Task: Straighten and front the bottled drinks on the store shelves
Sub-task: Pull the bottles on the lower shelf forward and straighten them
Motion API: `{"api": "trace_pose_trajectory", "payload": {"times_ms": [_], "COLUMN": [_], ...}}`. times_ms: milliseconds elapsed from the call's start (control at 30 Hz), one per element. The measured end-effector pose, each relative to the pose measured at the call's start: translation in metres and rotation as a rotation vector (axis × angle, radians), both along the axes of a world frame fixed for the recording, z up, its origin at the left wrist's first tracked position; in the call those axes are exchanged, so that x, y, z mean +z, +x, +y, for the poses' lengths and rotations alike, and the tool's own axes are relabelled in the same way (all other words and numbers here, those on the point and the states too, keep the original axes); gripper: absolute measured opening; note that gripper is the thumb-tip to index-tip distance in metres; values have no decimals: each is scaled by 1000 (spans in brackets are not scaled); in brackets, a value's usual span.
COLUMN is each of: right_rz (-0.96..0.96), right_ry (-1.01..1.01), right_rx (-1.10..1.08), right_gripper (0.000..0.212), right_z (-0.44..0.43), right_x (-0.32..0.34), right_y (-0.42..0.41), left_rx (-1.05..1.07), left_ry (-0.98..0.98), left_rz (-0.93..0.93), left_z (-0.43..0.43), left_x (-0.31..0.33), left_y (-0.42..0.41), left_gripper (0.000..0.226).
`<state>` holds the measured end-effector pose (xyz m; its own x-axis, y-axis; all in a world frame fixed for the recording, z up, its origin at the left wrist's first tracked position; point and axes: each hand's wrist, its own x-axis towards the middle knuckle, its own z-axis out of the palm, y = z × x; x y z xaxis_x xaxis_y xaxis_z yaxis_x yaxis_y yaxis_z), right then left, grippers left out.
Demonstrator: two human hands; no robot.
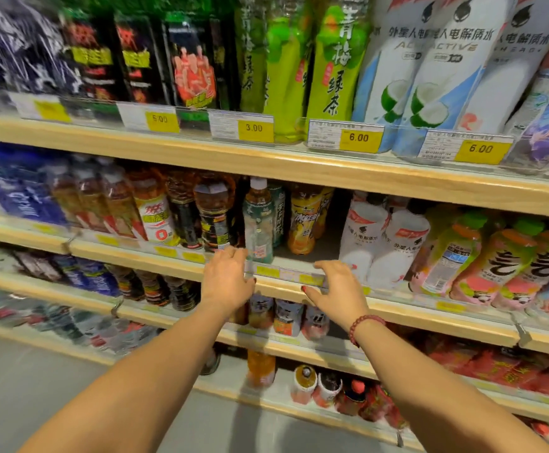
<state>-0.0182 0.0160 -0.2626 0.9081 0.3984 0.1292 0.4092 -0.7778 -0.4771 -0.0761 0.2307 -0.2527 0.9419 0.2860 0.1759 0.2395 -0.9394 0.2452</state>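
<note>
Currently I observe both hands raised to the front lip of the middle shelf (129,256), neither grasping anything. The left hand (225,282) is released, fingers loosely extended toward the foot of a dark-labelled bottle (216,217); whether the fingertips touch it I cannot tell. The right hand (340,289) is likewise released, fingers arched and spread just above the price strip (291,276), with a bead bracelet (363,328) on that wrist. Between the two hands, at the shelf front, a white-capped tea bottle (259,223) stands upright, just right of the dark-labelled bottle. To its right a yellow-labelled bottle (302,223) sits farther back, leaving a bare patch of shelf before it. Right of that patch, white electrolyte bottles (394,250) stand near the front, then peach-labelled bottles (508,266) leaning to the right. On the shelf above, green tea bottles (332,60) stand behind a yellow price tag (359,137) reading 6.00.
</note>
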Motion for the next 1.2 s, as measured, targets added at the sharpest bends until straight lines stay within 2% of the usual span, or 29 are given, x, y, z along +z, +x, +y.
{"api": "trace_pose_trajectory", "payload": {"times_ms": [133,233,400,500,600,733,900,1033,1200], "right_rz": [0,27,76,79,-5,-37,-41,15,52], "right_ry": [-26,-37,-63,-85,-165,-196,-300,-359,-390], "right_rx": [38,21,-68,-135,-158,-191,-156,-126,-101], "right_gripper": [53,54,52,46,42,37,38,41,43], "right_z": [39,61,84,95,102,104,105,104,104], "right_x": [1,-3,-18,-28,-37,-44,-44,-42,-40], "right_y": [8,13,27,30,30,31,35,40,43], "left_rx": [45,74,130,115,135,183,363,404,346], "left_ry": [-46,-45,-263,-348,-433,-436,-371,-452,-597], "left_rz": [-39,-66,-151,-174,-217,-246,-178,-213,-334], "left_z": [34,55,84,96,101,100,90,88,91], "left_x": [-3,-5,-11,-16,-19,-22,-17,-14,-13], "left_y": [1,9,24,35,47,59,75,80,74], "left_gripper": [61,81,102,101,89,74,86,79,85]}}
